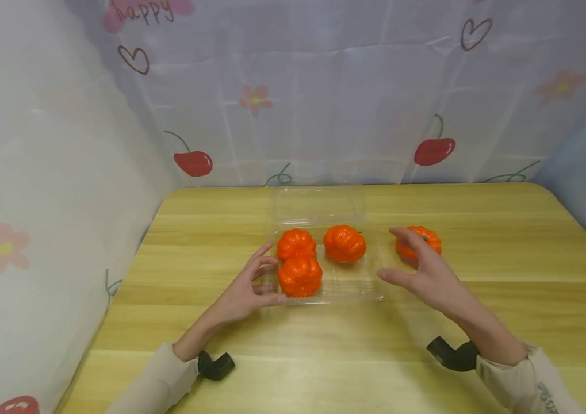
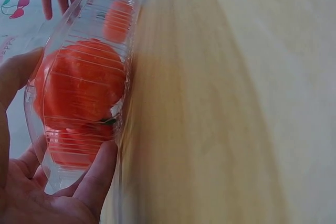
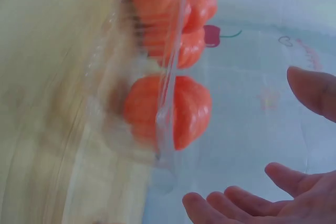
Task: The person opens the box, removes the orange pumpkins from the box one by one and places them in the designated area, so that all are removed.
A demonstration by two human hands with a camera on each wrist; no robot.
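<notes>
A clear plastic clamshell container (image 1: 352, 290) lies with its lid (image 1: 318, 204) folded back on the table. Inside are three small orange pumpkins: two touching at the left, a front one (image 1: 300, 277) and a back one (image 1: 296, 245), and one apart at the right (image 1: 344, 244). My left hand (image 1: 245, 292) holds the container's left side, fingers and thumb bent about its edge. To the container's right my right hand (image 1: 429, 279) hovers with spread fingers, holding nothing. Behind it, partly hidden, a further orange pumpkin (image 1: 431, 236) sits on the table.
The wooden table (image 1: 184, 230) has light yellow grain. A pale curtain (image 1: 324, 115) with cherries and flowers stands along its back edge, and another patterned sheet (image 1: 54, 172) runs down the left. Each wrist carries a black mount, the right one (image 1: 455, 353) close above the table.
</notes>
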